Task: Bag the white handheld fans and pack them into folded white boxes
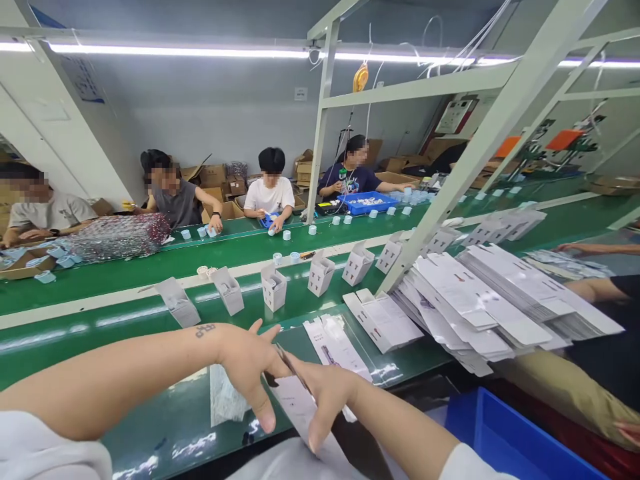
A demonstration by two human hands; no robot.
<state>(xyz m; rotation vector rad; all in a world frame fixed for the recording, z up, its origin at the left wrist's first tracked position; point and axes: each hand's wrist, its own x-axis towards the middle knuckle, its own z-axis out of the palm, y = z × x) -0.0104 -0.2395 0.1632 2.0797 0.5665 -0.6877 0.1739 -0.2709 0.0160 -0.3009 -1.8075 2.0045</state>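
Note:
In front of me is a white carton [294, 402] with its end flaps apart, held tilted near the bench's front edge. My right hand [330, 392] grips it, thumb across the near face and fingers toward the far side. My left hand [247, 363] is at the carton's upper left edge with fingers spread and thumb apart; some fingertips are hidden behind the panel. A clear plastic bag [227, 395] lies beneath my left wrist. Flat printed cartons [336, 347] rest just beyond my right hand.
Several open cartons [275, 293] stand in a row along the green conveyor [125, 270]. Piled flat cartons [480, 287] sit right, by a slanting metal post [450, 193]. A blue bin [510, 433] is low right. Co-workers [270, 193] sit opposite; another person is at right.

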